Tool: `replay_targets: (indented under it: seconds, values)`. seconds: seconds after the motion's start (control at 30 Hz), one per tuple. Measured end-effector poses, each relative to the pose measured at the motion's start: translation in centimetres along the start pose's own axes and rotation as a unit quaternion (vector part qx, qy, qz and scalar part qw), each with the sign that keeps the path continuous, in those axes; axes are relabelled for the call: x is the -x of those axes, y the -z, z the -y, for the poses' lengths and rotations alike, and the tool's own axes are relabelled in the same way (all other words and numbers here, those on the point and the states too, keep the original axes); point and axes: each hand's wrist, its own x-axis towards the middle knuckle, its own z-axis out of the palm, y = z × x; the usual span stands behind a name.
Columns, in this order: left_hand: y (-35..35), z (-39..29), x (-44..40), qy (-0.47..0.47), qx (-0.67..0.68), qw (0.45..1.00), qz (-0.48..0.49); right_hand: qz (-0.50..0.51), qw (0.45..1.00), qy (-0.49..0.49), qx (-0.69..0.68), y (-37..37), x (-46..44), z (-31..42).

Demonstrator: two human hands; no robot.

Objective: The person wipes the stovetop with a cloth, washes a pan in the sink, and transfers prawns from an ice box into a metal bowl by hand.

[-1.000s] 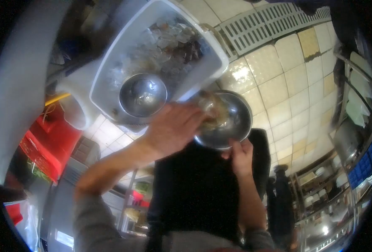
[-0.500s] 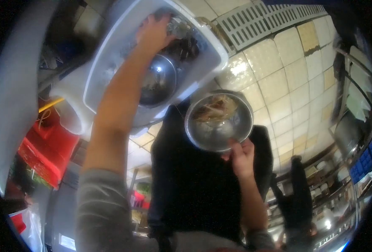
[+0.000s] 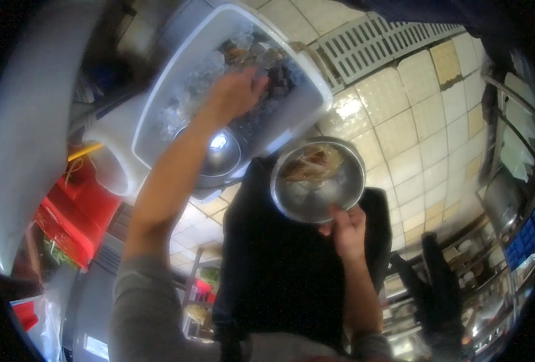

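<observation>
My left hand (image 3: 234,95) hovers over the white bin (image 3: 186,45), above crushed ice (image 3: 189,90) and dark, wet pieces I cannot make out. Its fingers look slightly blurred but apart, and I see nothing in them. Inside the bin, below my left wrist, rests a metal bowl (image 3: 224,158). My right hand (image 3: 347,228) grips the near rim of a second metal bowl (image 3: 297,202), thumb over the edge. Brownish, translucent pieces (image 3: 314,166), perhaps seafood, lie in that bowl, which is held beside the bin.
Pale floor tiles (image 3: 394,127) stretch to the right, with a slotted drain grate (image 3: 364,48) beyond the bin. A red container (image 3: 77,208) and a white bucket (image 3: 112,169) stand at the left. Another person's dark-clad legs (image 3: 433,289) and metal shelves (image 3: 479,277) are at lower right.
My left hand has drawn back from the far end of the bin toward me, uncovering more ice. My right hand keeps its hold on the bowl. The view has shifted slightly.
</observation>
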Motion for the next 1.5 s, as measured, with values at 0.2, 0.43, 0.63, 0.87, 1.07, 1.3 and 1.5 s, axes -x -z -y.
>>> replay_targets:
  seconds: [0.2, 0.43, 0.63, 0.87, 1.07, 1.3, 1.5]
  values:
    - [-0.8, 3.6, -3.7, -0.049, -0.146, 0.968, -0.200, 0.015, 1.000, -0.002, -0.001, -0.1, -0.3, -0.4]
    - [4.3, 4.3, 1.8, 0.055, 0.104, 0.987, -0.114, 0.009, 0.999, -0.017, 0.043, 0.0, -0.1, -0.3]
    - [-0.3, 13.2, 15.6, 0.222, 0.236, 0.925, -0.199, -0.029, 0.999, -0.015, 0.033, -0.8, 0.3, 0.3]
    - [-2.3, 11.4, 16.5, 0.253, 0.022, 0.949, -0.187, -0.005, 0.999, -0.006, 0.042, -0.8, -0.4, -0.5]
    - [-2.5, 12.3, 15.9, 0.187, -0.024, 0.974, -0.126, -0.009, 0.998, -0.021, 0.050, -1.7, -0.4, -0.1]
    - [0.6, 11.6, 11.6, 0.013, -0.127, 0.975, -0.184, 0.016, 0.999, -0.024, 0.046, -1.0, -0.1, -1.3]
    - [1.8, 11.1, 12.2, 0.089, -0.104, 0.989, 0.048, 0.005, 0.998, -0.042, 0.044, -1.4, 0.8, -1.6]
